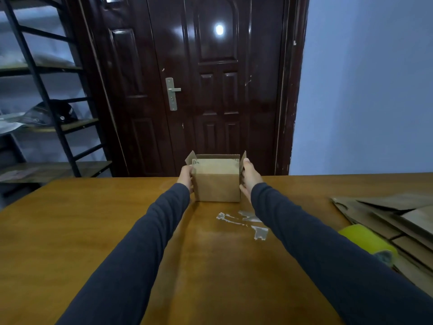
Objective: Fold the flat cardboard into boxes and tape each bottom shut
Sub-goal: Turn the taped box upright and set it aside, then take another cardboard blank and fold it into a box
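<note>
2 dark sleeves (145, 242) reach from the near edge toward 12 o'clock over the brown desk (93, 231). at their ends, near the far edge of the desk, stands the cardboard box (216, 188), upright on its base with its mouth facing up. its wider span runs from 9 to 3 o'clock, and 1 broad wall faces the camera. the left hand (186, 175) lies against the wall at 9 o'clock and the right hand (248, 177) against the wall at 3 o'clock. both hands press the box between them with fingers fairly straight, the right thumb up beside a side flap.

at 4 o'clock from the box, a stack of flat cardboard (398, 214) lies at the desk's right edge, with a yellow tape roll (367, 240) resting on its near end. pale tape scraps (243, 221) stick to the desk just nearer than the box, partly under the right sleeve. beyond the desk stands a dark glossy door (210, 90) at 12 o'clock, a black shelf rack (46, 102) at 10 o'clock and a blue wall (363, 90) at 2 o'clock.

the box is plain brown, its 4 top flaps unfolded: the side 2 splay outward and the near 1 stands paler than the wall below it.
</note>
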